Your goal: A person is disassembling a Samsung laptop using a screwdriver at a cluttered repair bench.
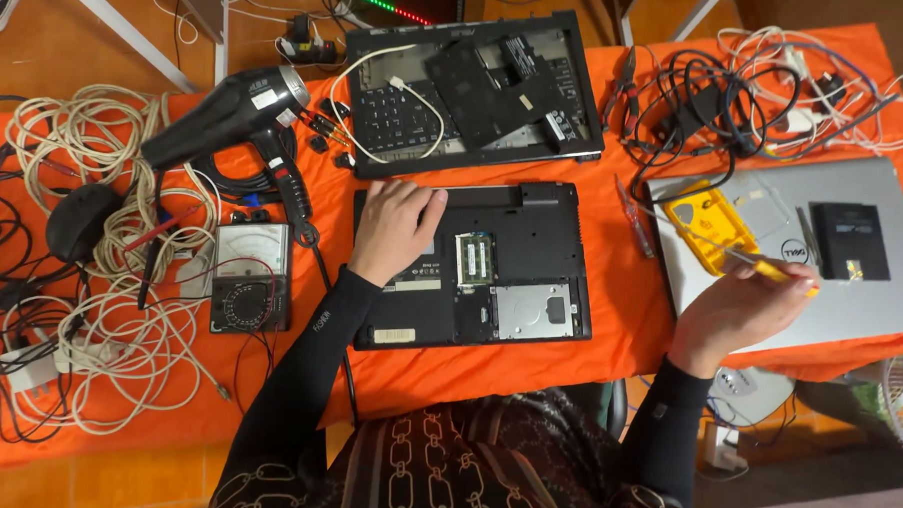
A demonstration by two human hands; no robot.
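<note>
From my seat at the feed, far left on the orange cloth-covered table I see coils of cream cable, a black hair dryer and a grey analogue multimeter. My left hand lies flat, fingers released and spread, on the upturned black laptop base, near its left back corner; the base sits at the table's middle with its memory and drive bays uncovered. Behind it lies a black keyboard frame. Right of that, my right hand is clenched around a yellow-handled screwdriver, held over the closed silver laptop, which carries a yellow tool case.
</note>
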